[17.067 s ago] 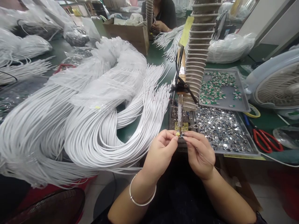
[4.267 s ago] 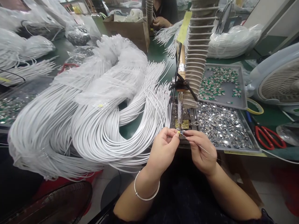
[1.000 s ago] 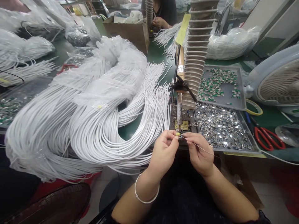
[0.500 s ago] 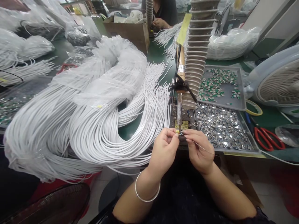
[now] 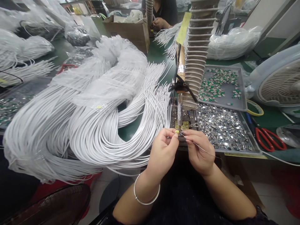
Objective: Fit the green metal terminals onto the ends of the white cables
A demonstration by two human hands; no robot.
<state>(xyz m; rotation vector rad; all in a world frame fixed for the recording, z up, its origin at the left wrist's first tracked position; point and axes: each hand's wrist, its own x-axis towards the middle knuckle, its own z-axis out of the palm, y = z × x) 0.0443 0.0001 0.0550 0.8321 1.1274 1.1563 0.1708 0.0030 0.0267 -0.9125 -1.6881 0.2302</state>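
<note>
My left hand (image 5: 164, 148) is closed in a pinch on a small yellow piece (image 5: 177, 132), whose exact kind is too small to make out. Just to the right, my right hand (image 5: 201, 151) pinches a thin strand of solder wire (image 5: 203, 149) that trails past my fingers to the lower right. Both sets of fingertips meet close under the tip of a soldering iron (image 5: 180, 109), which is fixed upright with its wooden handle at the top. Behind the fingertips lies a yellowish pad (image 5: 185, 125) in a dark tray. My fingers partly cover the spot below the tip.
Bundled white cables (image 5: 100, 134) fill the left side. A ribbed hose (image 5: 199, 47) hangs beside the iron. Rightward are a tray of metal parts (image 5: 222, 126), a tray of green-ended parts (image 5: 231, 89), red-handled pliers (image 5: 269, 139) and a fan (image 5: 278, 78). A co-worker's hand (image 5: 160, 23) shows behind.
Both hands stay near the iron's tip with the same pinches. My left hand and the yellow piece have shifted very slightly left.
</note>
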